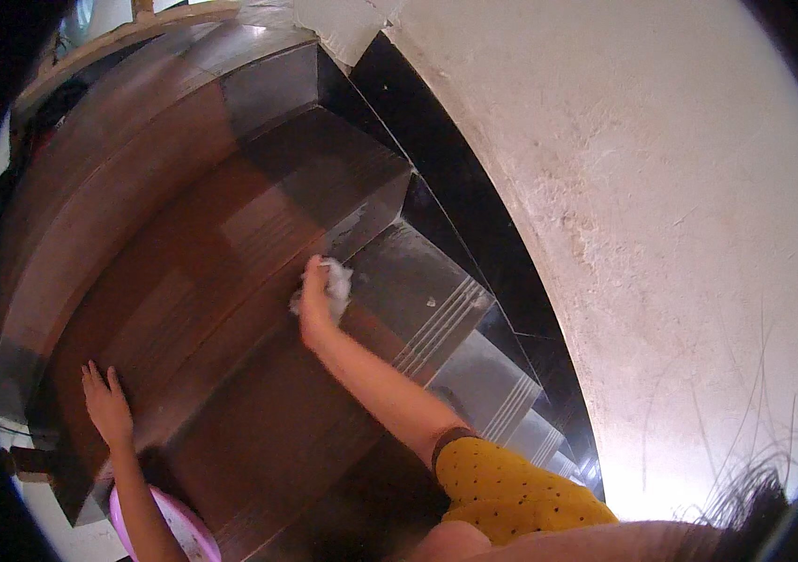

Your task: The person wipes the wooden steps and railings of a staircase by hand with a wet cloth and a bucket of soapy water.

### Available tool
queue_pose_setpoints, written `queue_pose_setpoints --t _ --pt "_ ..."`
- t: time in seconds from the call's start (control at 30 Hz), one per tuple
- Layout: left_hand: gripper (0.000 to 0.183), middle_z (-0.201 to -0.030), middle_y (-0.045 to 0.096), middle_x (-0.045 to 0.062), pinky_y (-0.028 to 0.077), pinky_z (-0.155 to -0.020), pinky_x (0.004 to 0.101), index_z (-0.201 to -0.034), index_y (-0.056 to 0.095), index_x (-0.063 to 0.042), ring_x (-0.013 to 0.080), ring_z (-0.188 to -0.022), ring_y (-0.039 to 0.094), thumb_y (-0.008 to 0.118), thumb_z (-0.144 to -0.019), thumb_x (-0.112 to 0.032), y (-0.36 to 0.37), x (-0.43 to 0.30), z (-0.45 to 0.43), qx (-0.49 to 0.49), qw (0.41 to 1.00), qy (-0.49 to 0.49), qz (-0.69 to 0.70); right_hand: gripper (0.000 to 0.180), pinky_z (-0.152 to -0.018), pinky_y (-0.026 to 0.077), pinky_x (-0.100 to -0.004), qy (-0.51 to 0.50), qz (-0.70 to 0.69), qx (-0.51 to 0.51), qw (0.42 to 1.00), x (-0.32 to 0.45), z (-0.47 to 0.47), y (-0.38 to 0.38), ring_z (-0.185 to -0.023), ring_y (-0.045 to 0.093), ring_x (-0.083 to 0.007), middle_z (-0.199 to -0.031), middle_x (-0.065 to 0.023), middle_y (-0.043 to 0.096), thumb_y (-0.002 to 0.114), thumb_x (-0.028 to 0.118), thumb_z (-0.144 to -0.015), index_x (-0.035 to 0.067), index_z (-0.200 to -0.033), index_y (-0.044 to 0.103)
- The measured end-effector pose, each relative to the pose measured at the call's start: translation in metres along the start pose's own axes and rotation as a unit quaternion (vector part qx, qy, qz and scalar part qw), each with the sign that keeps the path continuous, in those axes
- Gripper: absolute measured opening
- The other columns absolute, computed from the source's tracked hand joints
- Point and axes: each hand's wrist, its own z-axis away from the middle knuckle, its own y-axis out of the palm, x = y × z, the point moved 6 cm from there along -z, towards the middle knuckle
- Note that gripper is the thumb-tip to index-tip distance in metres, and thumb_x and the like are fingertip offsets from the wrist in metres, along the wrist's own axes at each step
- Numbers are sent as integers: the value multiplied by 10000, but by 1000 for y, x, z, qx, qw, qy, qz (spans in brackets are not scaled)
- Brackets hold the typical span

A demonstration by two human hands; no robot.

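My right hand (316,298) holds a crumpled whitish cloth (337,284) against the riser of a stone stair step, where it meets the tread (399,281) below. My left hand (108,407) lies with spread fingers on the brown tread (139,309) of the step above, near its left end, and holds nothing. Beneath my left forearm stands a pink plastic basin (188,523), partly hidden by the arm.
Black stone skirting (469,183) runs along the stairs, below a pale, stained wall (624,211) on the right. Further steps (486,365) with grooved edges go down at the lower right. A wooden frame (139,28) shows at the upper left.
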Motion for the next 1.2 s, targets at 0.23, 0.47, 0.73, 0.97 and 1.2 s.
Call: queue_pose_setpoints --t 0.23,0.47,0.73,0.97,1.2 --pt "537 -1387 303 178 227 -1055 367 -1320 347 -9 303 -1280 293 341 -929 -376 2 13 2 -25 999 27 28 744 -1065 126 -398 -158 127 20 979 99 -29 24 -1298 170 -380 -1384 -304 175 364 461 -908 -162 -1281 202" --pt "556 -1416 271 128 225 -1054 385 -1354 308 -62 276 -1302 259 300 -927 -419 11 -5 -5 12 1000 -1 3 696 -1058 67 -450 -294 149 62 942 94 -68 16 -1254 132 -448 -1317 -374 149 348 437 -913 -191 -1191 235" --pt "565 -1428 241 130 198 -1066 369 -1365 281 -59 281 -1309 241 296 -929 -419 26 6 -14 32 999 -7 25 652 -1053 49 -506 -371 208 184 886 38 7 34 -1253 97 -510 -1299 -401 181 486 363 -866 -190 -1159 302" --pt "549 -1429 228 145 187 -1071 352 -1371 261 -57 286 -1316 222 285 -939 -394 47 27 -27 12 1000 4 21 490 -976 258 -423 -317 155 101 930 81 -132 -29 -1127 360 -365 -1226 -279 368 440 290 -909 -118 -1167 358" --pt "562 -1442 219 105 193 -1064 388 -1379 261 -93 262 -1327 209 289 -929 -430 34 5 -16 28 999 -12 24 633 -853 373 -339 -118 3 112 987 49 -129 -29 -1091 405 -240 -1235 -114 398 373 516 -894 -10 -1245 362"
